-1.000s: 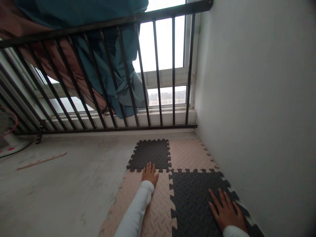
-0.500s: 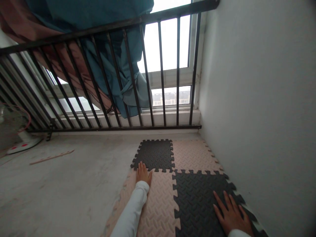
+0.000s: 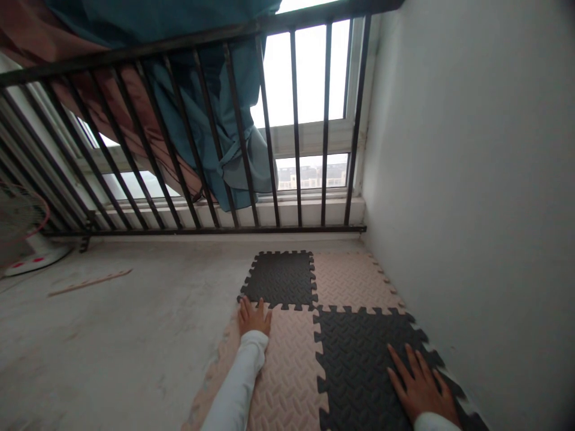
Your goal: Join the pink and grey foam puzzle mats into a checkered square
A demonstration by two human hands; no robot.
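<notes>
Your left hand (image 3: 254, 317) has slid leftward along the tile seam since a second ago, and now sits at the mat's left edge. Your right hand (image 3: 420, 386) has stayed in the same spot. Both hands lie flat, palms down, fingers spread and pointing away from you, with nothing gripped.

The left hand rests on the near pink tile (image 3: 287, 371), its fingertips touching the toothed joint with the far black tile (image 3: 281, 278). That joint runs crosswise, left to right, parallel with the railing (image 3: 295, 120). The right hand lies on the near black tile (image 3: 354, 353), close to its right edge.

With the far pink tile (image 3: 348, 278), the four tiles lock together in a chequer pattern. The patch lies flat on the floor (image 3: 112, 347) and runs from you toward the railing, with its right side along the foot of the wall (image 3: 471, 179). Both near tiles are cut off by the bottom of the view, so you cannot tell their full length.

Beyond the mat, a teal cloth (image 3: 157, 18) hangs over the railing. Well to the left stand a fan (image 3: 20, 227) and a thin wooden strip (image 3: 90, 281) lying on the floor.
</notes>
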